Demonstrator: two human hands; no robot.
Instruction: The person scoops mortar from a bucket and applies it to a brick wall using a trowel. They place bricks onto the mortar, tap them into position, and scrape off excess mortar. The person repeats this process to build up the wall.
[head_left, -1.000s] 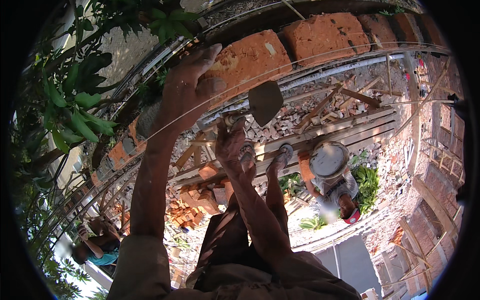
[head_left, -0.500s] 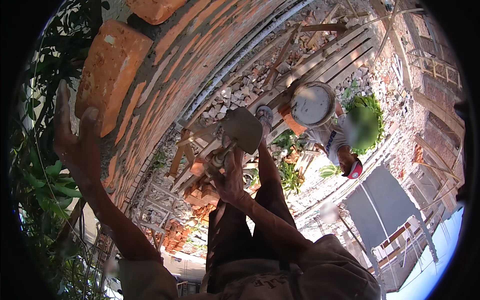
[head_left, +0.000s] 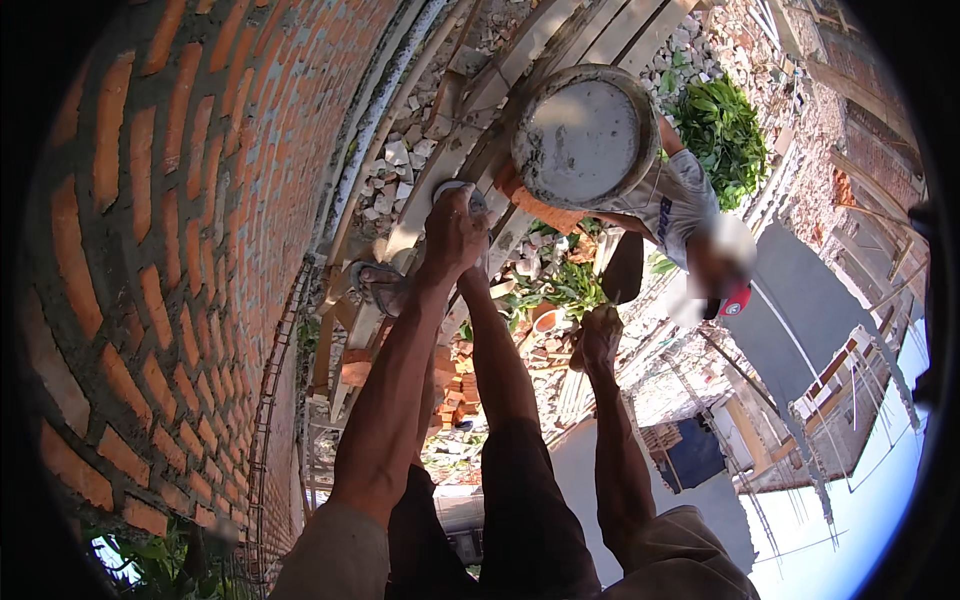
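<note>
My right hand (head_left: 600,338) grips a trowel (head_left: 623,270), its dark blade pointing away from me. My left hand (head_left: 455,235) is stretched forward with fingers curled, over one of my feet; whatever it may hold is hidden. Just beyond it stands a round bucket (head_left: 585,138) of grey mortar, beside a co-worker in a grey shirt (head_left: 680,195) whose arms reach around it. Orange bricks (head_left: 540,205) show at the bucket's near side.
To the left rises a brick wall (head_left: 150,280) with grey mortar joints. Wooden planks (head_left: 490,85) run below, above rubble (head_left: 395,165). A sandalled foot (head_left: 380,288) rests on the planks. Green leafy plants (head_left: 720,130) lie behind the co-worker.
My view has turned right, away from the wall top. My left hand has left the brick there and moved to the middle, its fingers now curled. The trowel has swung right.
</note>
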